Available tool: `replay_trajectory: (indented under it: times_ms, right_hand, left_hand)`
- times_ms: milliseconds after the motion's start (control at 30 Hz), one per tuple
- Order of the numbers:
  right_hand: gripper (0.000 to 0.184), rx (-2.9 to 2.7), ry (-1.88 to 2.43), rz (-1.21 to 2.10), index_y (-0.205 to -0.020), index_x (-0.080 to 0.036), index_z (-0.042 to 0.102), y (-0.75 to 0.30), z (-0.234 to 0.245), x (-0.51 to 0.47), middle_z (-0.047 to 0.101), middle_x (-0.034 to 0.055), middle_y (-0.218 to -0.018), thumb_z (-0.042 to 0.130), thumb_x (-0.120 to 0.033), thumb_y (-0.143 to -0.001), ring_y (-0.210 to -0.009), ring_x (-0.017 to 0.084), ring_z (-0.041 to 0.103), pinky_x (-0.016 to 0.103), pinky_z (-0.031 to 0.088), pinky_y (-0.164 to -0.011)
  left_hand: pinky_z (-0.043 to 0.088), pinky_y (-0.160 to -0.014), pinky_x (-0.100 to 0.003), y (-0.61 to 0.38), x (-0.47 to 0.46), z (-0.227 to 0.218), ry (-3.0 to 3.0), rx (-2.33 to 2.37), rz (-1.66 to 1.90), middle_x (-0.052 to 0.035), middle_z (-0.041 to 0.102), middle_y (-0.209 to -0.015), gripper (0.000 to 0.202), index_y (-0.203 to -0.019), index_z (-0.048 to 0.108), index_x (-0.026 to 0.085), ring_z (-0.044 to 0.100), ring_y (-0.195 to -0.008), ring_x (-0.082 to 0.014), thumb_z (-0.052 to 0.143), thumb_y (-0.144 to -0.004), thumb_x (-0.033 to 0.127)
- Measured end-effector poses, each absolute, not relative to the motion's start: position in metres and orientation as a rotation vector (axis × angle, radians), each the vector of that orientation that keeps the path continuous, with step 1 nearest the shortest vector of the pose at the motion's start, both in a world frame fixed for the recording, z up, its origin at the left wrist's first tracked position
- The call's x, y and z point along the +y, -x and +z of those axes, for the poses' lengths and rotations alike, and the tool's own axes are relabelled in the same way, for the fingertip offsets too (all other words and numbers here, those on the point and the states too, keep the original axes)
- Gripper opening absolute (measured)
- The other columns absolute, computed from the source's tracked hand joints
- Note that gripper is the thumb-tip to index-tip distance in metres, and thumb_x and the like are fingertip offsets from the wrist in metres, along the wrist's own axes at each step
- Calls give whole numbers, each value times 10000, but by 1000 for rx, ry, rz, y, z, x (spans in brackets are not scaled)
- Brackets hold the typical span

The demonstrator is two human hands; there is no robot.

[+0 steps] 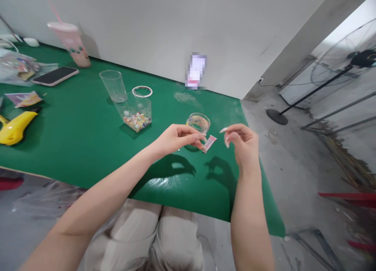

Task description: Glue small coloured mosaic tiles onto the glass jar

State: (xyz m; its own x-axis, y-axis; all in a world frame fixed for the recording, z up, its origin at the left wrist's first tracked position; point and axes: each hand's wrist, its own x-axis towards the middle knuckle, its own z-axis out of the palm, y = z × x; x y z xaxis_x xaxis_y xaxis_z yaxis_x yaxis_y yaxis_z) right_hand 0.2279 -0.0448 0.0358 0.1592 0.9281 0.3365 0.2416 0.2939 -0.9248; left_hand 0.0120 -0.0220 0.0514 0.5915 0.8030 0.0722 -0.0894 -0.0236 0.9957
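Because the left hand (178,139) is pinching one end, the packet (210,142) is jutting toward the right hand (244,145), fingertips parted, seemingly empty.

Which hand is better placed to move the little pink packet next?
Probably the left hand: its fingers pinch the packet, beside the clear round container. The right hand is apart from it.

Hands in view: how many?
2. The left hand pinches a small pink-and-white packet; the right hand is just right of the packet, apart from it, fingers curled. Both are over the green table, near its right end. No other hand shows.
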Motion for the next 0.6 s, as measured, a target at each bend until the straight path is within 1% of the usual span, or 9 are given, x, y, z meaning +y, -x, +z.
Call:
replay_trajectory:
  times_ms: [33,100,167,233,333,433,600]
  right_hand:
    - [359,-1382,1129,786,-706,-219,624,-220,37,-47,596,-23,-557,708,-566,-667,-431,104,496,260,421,-428]
    - [381,-1445,1060,937,-720,-212,626,-205,38,-51,552,-52,-527,749,-560,-626,-418,90,466,244,398,-416]
    - [363,-1464,1051,1012,-703,-206,609,-191,38,-54,544,-61,-535,792,-503,-603,-435,81,468,227,391,-423]
    - [308,-1450,1077,1015,-698,-204,600,-181,38,-55,553,-62,-545,785,-445,-649,-447,78,483,219,402,-435]
    - [239,-1460,1093,968,-700,-201,594,-176,39,-57,544,-67,-535,731,-392,-742,-439,70,486,209,408,-439]
    - [207,-1510,1067,970,-728,-198,606,-178,39,-57,550,-64,-545,672,-376,-809,-440,65,493,202,413,-444]
    - [265,-1480,1082,1033,-727,-189,613,-181,39,-58,572,-48,-550,587,-409,-873,-423,66,504,195,422,-418]
  left_hand:
    - [549,-760,-312,-13,-22,52,-1437,684,813,-45,731,-647,270,-739,709,155,701,-672,-174,688,-778,422]
    - [535,-613,-269,-14,-23,52,-1458,720,826,-16,661,-513,341,-579,633,159,642,-511,-138,704,-754,444]
    - [478,-497,-228,-15,-23,51,-1487,753,824,9,602,-449,395,-507,560,166,572,-422,-105,718,-734,448]
    - [426,-433,-203,-16,-23,49,-1519,777,812,20,586,-447,408,-493,520,170,529,-391,-84,729,-722,435]
    - [392,-401,-184,-15,-21,45,-1566,807,798,17,600,-484,404,-502,498,171,507,-387,-69,703,-746,418]
    - [386,-400,-177,-14,-19,43,-1631,836,795,13,599,-493,385,-517,508,167,504,-395,-66,659,-782,402]
    - [383,-400,-164,-13,-18,45,-1630,847,789,15,595,-486,375,-523,510,158,497,-394,-58,675,-766,391]
